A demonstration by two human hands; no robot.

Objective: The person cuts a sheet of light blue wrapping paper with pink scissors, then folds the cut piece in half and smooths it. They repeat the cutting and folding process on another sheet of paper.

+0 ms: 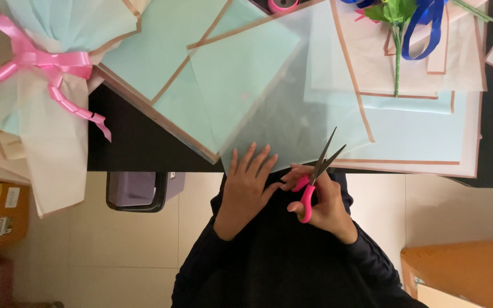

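The right hand [325, 201] grips pink-handled scissors [317, 174], fingers through the loops and blades parted, their tips pointing up over the near edge of a translucent sheet [292, 122]; the left hand [246, 185] lies flat just beside it, fingers spread on the sheet's near edge. The sheet overhangs the near edge of a dark table [138, 142] strewn with mint and pale wrapping papers [161, 63], with a pink-ribboned bouquet [41, 74] at its left end and a green stem [396, 57] toward the far right corner; below lie a pale tiled floor [463, 205], a grey bin [141, 191] and cardboard boxes [469, 271].
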